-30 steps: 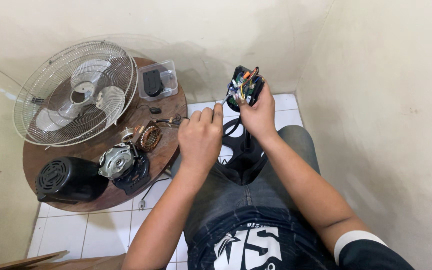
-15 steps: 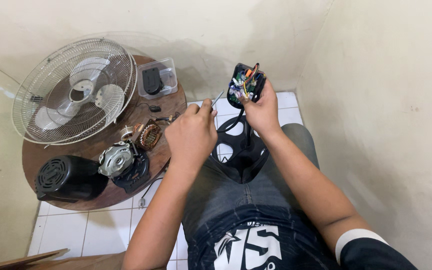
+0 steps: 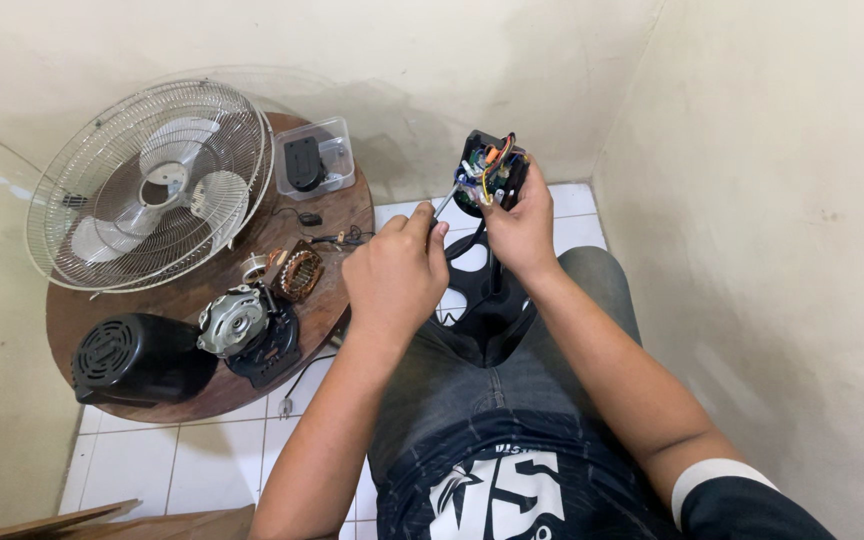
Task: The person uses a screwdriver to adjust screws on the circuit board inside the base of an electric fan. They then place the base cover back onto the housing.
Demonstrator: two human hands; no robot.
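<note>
Currently right hand [image 3: 519, 232] clamped around black housing [image 3: 489, 172] with exposed coloured wires, held above lap near the wall; left hand [image 3: 395, 275] closed on screwdriver [image 3: 446, 201], tip touching housing's left side.

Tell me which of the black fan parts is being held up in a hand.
The black switch housing with coloured wires showing, gripped in the right hand. The black motor cover and the black piece in the clear tray both lie untouched on the round wooden table.
</note>
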